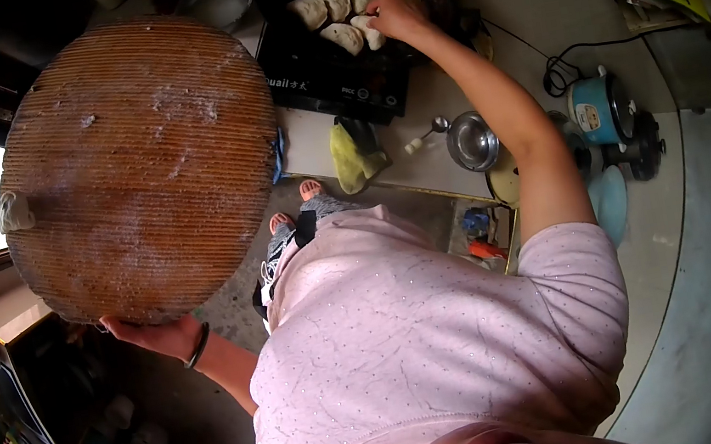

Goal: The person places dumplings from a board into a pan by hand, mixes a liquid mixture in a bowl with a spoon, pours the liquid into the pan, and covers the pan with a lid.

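My left hand [158,337] supports a big round ribbed wooden tray [151,161] by its near edge, its thumb at the rim and the other fingers partly hidden underneath. White flour marks the tray, and one dumpling [15,212] sits at its far left edge. Over a dark round pan, my right hand [399,16] pinches a dumpling [369,32] at the near end of the rows. Several pale dumplings [336,5] lie side by side in the pan, some partly covered by my fingers.
An induction cooker [335,95] stands under the pan. Beside it are a metal bowl [220,2], a yellow cloth [355,157], a spoon [439,125] and another metal bowl [473,143]. Farther right is a blue rice cooker [598,111] with a cord.
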Demonstrator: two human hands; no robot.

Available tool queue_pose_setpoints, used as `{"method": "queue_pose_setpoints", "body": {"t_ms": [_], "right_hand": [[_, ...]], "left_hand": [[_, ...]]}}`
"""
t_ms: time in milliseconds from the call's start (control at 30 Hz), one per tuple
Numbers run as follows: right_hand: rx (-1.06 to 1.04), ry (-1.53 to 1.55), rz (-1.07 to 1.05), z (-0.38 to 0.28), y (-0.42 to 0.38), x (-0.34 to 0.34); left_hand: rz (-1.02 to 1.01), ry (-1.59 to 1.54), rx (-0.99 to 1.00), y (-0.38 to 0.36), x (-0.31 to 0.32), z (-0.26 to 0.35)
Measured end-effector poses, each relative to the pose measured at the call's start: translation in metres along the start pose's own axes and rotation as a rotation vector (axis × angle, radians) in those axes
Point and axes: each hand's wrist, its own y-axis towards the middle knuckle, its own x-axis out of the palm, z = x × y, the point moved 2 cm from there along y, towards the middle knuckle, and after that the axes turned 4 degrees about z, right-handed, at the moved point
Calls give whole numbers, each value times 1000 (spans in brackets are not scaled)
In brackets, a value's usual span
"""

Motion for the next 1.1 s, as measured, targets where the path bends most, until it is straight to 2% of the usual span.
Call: {"method": "queue_pose_setpoints", "body": {"t_ms": [100,133,200,233,267,300,367,433,500,567,667,767,867,900,967,1100], "right_hand": [[-111,-62,248,-3,4,-9],[-180,-62,352,-29,-5,-35],[-305,146,355,-109,-32,-100],[-441,344,389,-147,-40,-118],[-613,409,459,-190,-54,-141],[-700,460,422,-232,-69,-164],[-1048,496,558,-288,-80,-178],[-1234,360,617,-328,-92,-183],[-1075,345,636,-361,-80,-155],[-856,236,493,-393,-84,-165],[-789,153,299,-423,-75,-154],[-840,263,531,-428,-91,-146],[-944,224,608,-420,-108,-152],[-950,185,651,-412,-108,-152],[-961,379,774,-383,-106,-161],[-731,595,615,-252,-79,-203]], "left_hand": [[-42,-45,-62,-3,3,2],[-53,-61,-71,-7,9,3],[-77,-84,-51,-8,16,11],[-94,-92,-37,-5,14,12],[-100,-115,-44,-2,15,16],[-112,-139,-65,-1,16,21],[-173,-133,-119,-10,22,30],[-235,-134,-160,-30,32,23],[-280,-135,-169,-44,39,14],[-275,-126,-183,-53,43,6],[-274,-94,-176,-63,46,3],[-222,-80,-198,-68,46,1],[-275,-98,-201,-66,43,-5],[-256,-91,-186,-66,46,-6],[-231,-80,-170,-67,55,-7],[-171,-130,-243,-48,44,-5]]}}
